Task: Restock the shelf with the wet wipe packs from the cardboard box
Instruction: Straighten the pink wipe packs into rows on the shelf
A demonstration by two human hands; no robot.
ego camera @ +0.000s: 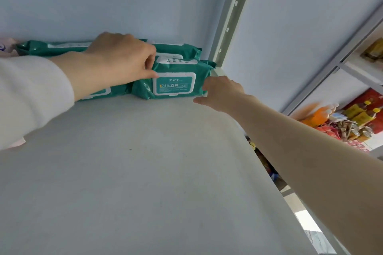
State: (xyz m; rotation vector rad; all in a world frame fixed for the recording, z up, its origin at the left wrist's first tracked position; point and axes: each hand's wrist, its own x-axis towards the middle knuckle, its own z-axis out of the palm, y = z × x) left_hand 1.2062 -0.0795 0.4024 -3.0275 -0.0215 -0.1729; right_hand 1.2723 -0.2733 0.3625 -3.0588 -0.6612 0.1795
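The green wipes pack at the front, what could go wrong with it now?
1. The front pack seems to stand on its long edge with its label facing out. Once the left hand, which pinches its left end, lets go, it might tip forward onto the shelf.
2. Its right end, where the right hand touches it, sits close to the upright post, so pushing further could crumple that end.

Soft, even white light fills my wide-angle head view, casting only a faint shadow beneath the sleeve [31, 93] at 9 o'clock onto the pale shelf [145, 172], while the upright post [232, 16] leans toward 1 o'clock and the goods [352, 118] at 3 o'clock smear into blur.
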